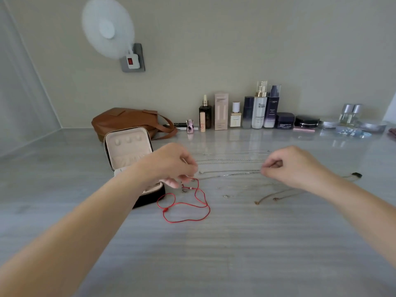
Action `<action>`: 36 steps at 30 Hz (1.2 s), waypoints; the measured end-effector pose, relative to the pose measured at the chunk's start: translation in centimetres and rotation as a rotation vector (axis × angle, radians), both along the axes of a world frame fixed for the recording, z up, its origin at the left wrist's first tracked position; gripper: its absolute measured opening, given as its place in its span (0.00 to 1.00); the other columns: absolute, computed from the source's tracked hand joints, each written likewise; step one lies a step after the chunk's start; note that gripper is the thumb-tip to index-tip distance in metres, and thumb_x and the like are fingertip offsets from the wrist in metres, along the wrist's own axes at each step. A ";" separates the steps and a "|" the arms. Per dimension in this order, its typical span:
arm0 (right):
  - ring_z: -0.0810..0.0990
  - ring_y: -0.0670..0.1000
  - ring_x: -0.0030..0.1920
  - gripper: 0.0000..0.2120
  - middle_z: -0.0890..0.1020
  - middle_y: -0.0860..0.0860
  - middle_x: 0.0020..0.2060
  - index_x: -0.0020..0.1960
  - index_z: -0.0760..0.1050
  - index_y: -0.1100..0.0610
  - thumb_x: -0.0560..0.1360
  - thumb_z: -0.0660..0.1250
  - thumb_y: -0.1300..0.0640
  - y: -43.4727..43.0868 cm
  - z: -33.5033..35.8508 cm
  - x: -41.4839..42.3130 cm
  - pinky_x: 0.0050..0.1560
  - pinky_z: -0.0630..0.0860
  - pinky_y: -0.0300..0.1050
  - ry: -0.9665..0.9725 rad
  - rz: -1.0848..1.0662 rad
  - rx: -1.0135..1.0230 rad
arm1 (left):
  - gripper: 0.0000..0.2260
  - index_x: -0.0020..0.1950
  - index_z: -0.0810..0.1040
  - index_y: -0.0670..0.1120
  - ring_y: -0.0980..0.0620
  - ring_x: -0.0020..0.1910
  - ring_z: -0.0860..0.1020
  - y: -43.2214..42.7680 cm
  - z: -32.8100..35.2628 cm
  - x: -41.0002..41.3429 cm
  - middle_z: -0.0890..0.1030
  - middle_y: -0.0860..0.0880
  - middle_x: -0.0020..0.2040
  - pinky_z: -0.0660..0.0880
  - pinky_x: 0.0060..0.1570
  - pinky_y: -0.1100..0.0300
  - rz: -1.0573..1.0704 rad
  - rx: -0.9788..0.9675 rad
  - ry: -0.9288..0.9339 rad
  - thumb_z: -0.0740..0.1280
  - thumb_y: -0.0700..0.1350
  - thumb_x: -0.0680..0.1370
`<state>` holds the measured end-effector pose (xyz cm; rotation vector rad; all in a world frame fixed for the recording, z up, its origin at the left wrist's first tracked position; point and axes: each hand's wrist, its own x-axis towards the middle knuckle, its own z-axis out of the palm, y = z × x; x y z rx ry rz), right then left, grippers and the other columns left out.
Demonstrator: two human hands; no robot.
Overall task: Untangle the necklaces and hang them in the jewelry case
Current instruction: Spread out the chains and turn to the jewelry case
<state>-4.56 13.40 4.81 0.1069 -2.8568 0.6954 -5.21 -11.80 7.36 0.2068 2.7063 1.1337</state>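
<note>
**Operator:** While both hands hover over the counter (214,254), what does each one hold?

**Technician:** Right hand (293,166): thumb and forefinger pinch the right end of a silver chain (229,173); the other fingers are curled. Left hand (171,166): fingers are bunched together at the chain's left end, just where the red cord necklace (186,204) begins. Blur hides the contact point, so I cannot tell which of the two it pinches.

**Operator:** Position of the chain?

**Technician:** It is stretched straight between the hands, parallel to the back edge, at mid-counter. More silver chains (231,160) lie flat in parallel lines just behind it. The red cord lies in loose loops toward the front edge, below the left hand. Gold chains (276,196) lie under the right wrist.

**Operator:** Jewelry case?

**Technician:** The jewelry case (130,151) stands open left of the chains, partly covered by the left forearm. Its lid is upright, with the pale lining facing forward. No necklace hangs in it yet.

**Operator:** Other items?

**Technician:** A brown bag (128,120) sits behind the case at the back edge. A row of cosmetic bottles (257,110) runs along that edge to the right. A white fan (108,26) is mounted on the wall.
</note>
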 end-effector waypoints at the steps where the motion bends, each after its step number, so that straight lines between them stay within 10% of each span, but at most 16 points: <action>1: 0.77 0.45 0.40 0.04 0.79 0.41 0.34 0.36 0.78 0.47 0.69 0.71 0.52 -1.3 0.2 0.2 0.41 0.72 0.40 -0.013 0.060 0.017 | 0.02 0.44 0.78 0.45 0.61 0.26 0.76 -0.4 0.0 0.2 0.80 0.49 0.37 0.70 0.23 0.68 -0.029 -0.097 0.018 0.66 0.41 0.75; 5: 0.78 0.45 0.40 0.03 0.79 0.42 0.36 0.42 0.81 0.50 0.72 0.69 0.52 -6.1 0.3 0.4 0.44 0.74 0.41 0.002 0.244 0.055 | 0.05 0.47 0.80 0.46 0.59 0.29 0.74 -2.0 -0.2 0.8 0.74 0.56 0.32 0.65 0.25 0.73 -0.025 -0.429 0.273 0.64 0.41 0.75; 11: 0.80 0.51 0.48 0.05 0.84 0.48 0.45 0.46 0.82 0.50 0.72 0.68 0.52 -12.3 -1.0 -1.4 0.50 0.77 0.48 0.037 0.385 0.083 | 0.04 0.42 0.78 0.54 0.50 0.44 0.76 -3.5 -0.9 1.9 0.79 0.53 0.48 0.76 0.53 0.53 -0.013 -0.506 0.252 0.65 0.46 0.74; 19: 0.76 0.58 0.53 0.11 0.80 0.54 0.51 0.48 0.78 0.54 0.75 0.59 0.52 -14.3 -2.4 -1.8 0.43 0.70 0.46 0.155 0.366 0.443 | 0.07 0.49 0.81 0.46 0.55 0.42 0.75 -3.9 -0.9 1.8 0.77 0.52 0.42 0.69 0.42 0.64 -0.003 -0.332 0.383 0.65 0.45 0.76; 25: 0.79 0.44 0.32 0.08 0.82 0.48 0.33 0.40 0.79 0.55 0.76 0.63 0.58 -11.8 1.8 -0.1 0.35 0.76 0.38 -0.039 0.416 -0.262 | 0.13 0.49 0.78 0.43 0.47 0.50 0.79 -1.7 -1.7 0.9 0.82 0.43 0.46 0.72 0.60 0.55 0.109 0.364 0.252 0.55 0.46 0.81; 28: 0.73 0.40 0.24 0.09 0.79 0.45 0.25 0.37 0.78 0.55 0.75 0.64 0.60 -9.2 3.9 1.9 0.21 0.65 0.30 -0.092 0.364 -0.478 | 0.18 0.47 0.77 0.38 0.51 0.36 0.82 -0.1 -1.5 2.0 0.82 0.47 0.35 0.78 0.47 0.62 -0.103 0.745 -0.020 0.52 0.46 0.82; 36: 0.70 0.46 0.28 0.10 0.77 0.49 0.26 0.37 0.79 0.59 0.75 0.64 0.57 -0.4 3.0 5.2 0.19 0.61 0.31 -0.090 0.077 -0.597 | 0.10 0.40 0.79 0.43 0.58 0.21 0.66 2.1 -1.2 4.1 0.69 0.55 0.24 0.70 0.28 0.64 -0.217 0.462 -0.077 0.62 0.43 0.78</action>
